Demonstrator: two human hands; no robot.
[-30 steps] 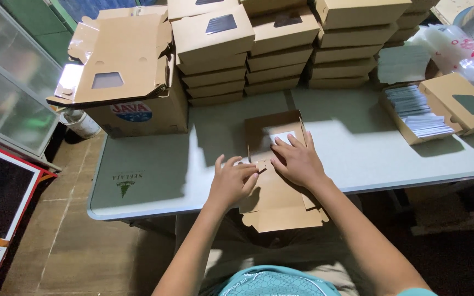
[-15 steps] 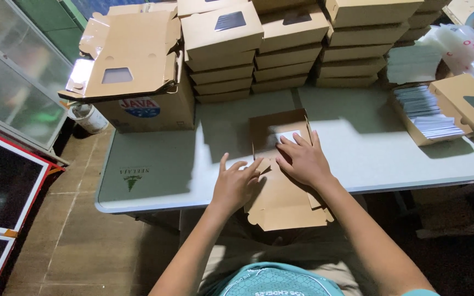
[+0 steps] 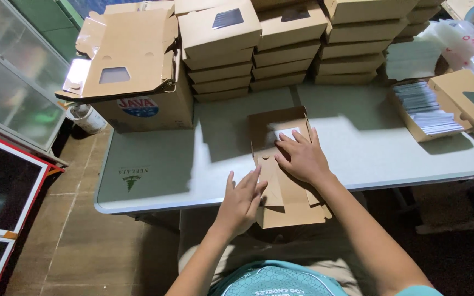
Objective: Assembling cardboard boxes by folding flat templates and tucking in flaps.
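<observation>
Flat cardboard box blank [image 3: 281, 164] lying at the near edge of the pale grey counter [image 3: 154, 164], near end hanging off over the lap. Right hand [image 3: 303, 158] spread flat on the middle of it, fingers released and pressing down just below the little window cutout. Left hand [image 3: 241, 200] open too, fingers together, resting against the left side flap near the counter edge. Nothing gripped by either.

Probably easy to mess up here: overhanging end could tip or slide off if the right palm lifts, and a flap pushed off its score line might crease crooked or tear at the slot.

Rest of the surface pretty crowded. Stacks of finished brown window boxes [image 3: 281, 49] along the far side, big carton [image 3: 144, 104] at far left with more flat blanks piled on top, open box of white paper slips [image 3: 429, 109] at right, plastic bags beyond. Brown tiled floor [image 3: 83, 246] on the left, glass cabinet [image 3: 6, 82] beside it. Harsh light, hard shadows.
</observation>
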